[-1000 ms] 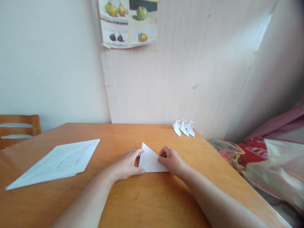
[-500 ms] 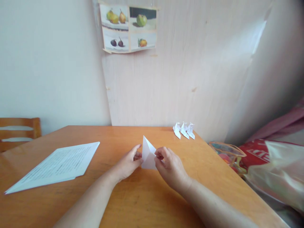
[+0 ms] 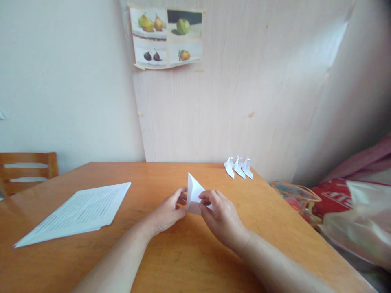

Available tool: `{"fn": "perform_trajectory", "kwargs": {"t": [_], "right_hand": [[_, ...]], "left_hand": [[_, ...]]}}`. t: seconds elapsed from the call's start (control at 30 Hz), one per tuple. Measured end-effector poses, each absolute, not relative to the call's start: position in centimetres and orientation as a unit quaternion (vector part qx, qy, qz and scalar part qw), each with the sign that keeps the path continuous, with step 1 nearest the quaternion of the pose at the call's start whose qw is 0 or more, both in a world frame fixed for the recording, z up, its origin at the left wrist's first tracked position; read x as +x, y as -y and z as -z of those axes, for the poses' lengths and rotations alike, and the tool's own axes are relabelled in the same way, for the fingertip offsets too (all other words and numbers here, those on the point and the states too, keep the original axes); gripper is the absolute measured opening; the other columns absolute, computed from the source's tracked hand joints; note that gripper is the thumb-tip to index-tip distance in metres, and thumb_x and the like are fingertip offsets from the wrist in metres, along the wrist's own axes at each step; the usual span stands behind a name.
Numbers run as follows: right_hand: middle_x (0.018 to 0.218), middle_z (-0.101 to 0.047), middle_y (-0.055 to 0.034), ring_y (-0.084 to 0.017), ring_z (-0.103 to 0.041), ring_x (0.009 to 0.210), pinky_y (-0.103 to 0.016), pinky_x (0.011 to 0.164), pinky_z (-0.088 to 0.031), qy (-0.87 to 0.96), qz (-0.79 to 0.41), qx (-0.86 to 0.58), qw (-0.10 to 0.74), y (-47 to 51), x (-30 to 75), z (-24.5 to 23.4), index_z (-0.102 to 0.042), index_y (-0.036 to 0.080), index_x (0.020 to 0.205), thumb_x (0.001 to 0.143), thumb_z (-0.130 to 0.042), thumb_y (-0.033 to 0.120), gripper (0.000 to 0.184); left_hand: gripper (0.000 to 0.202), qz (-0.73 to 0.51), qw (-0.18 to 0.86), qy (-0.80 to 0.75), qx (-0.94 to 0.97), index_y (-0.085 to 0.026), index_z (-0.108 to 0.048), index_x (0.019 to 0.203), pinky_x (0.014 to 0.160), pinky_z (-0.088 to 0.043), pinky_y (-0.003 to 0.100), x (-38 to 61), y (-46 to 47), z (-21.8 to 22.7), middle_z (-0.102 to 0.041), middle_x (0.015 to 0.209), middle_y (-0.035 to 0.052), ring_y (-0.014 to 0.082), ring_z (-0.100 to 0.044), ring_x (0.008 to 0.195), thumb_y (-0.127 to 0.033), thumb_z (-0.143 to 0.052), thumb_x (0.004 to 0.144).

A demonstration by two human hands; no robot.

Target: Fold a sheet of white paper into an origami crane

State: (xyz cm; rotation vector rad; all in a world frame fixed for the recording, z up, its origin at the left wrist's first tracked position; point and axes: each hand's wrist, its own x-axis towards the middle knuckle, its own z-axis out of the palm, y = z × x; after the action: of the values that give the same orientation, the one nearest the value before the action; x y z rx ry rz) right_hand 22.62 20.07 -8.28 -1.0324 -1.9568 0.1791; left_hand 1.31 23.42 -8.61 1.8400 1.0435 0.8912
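A folded piece of white paper (image 3: 193,197) stands over the table in front of me, its pointed corner upward. My right hand (image 3: 222,217) pinches its right side between thumb and fingers, covering part of that edge. On the other side, my left hand (image 3: 170,211) is curved with thumb and fingers apart, close by the paper's left edge. Whether those fingertips touch the paper I cannot tell. Three small folded paper birds (image 3: 239,167) are lined up near the table's far right corner.
Printed sheets (image 3: 82,209) lie in a stack on the left of the wooden table (image 3: 171,260). A chair back (image 3: 29,167) shows at far left. Beyond the right edge are an orange-rimmed basket (image 3: 296,193) and a red and white bag (image 3: 334,199). Fruit pictures (image 3: 166,38) hang on the wall.
The folded paper has turned slightly in my right hand, and its left face looks narrower. My left thumb and fingers have spread a little wider. The whole view has shifted slightly.
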Motion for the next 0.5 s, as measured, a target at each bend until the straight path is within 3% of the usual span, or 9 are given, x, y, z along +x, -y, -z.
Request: {"fn": "perform_trajectory", "kwargs": {"t": [0.2,0.5], "right_hand": [[0.094,-0.069,-0.0034,-0.020,-0.061,0.087,-0.031,0.075,-0.045,0.799,-0.044,-0.398,0.448,-19.83,22.50,8.05,-0.057,0.023,0.109,0.086,-0.057,0.010,0.026],[0.095,-0.071,-0.0013,-0.019,-0.062,0.083,-0.031,0.076,-0.041,0.794,-0.016,-0.387,0.469,-19.37,22.12,7.89,-0.056,0.024,0.114,0.089,-0.057,0.013,0.028]], "left_hand": [[0.075,-0.336,0.381,-0.410,0.757,-0.022,-0.038,0.146,0.091,-0.048,0.039,1.40,-23.21,9.19,-0.057,0.129,0.0121,0.0266,-0.054,0.116,-0.016,-0.068,0.077],[0.086,-0.358,0.273,-0.428,0.784,-0.024,-0.043,0.147,0.109,-0.041,0.048,2.15,-22.46,8.63,-0.053,0.143,0.0137,0.0333,-0.051,0.129,-0.021,-0.078,0.069]]}}
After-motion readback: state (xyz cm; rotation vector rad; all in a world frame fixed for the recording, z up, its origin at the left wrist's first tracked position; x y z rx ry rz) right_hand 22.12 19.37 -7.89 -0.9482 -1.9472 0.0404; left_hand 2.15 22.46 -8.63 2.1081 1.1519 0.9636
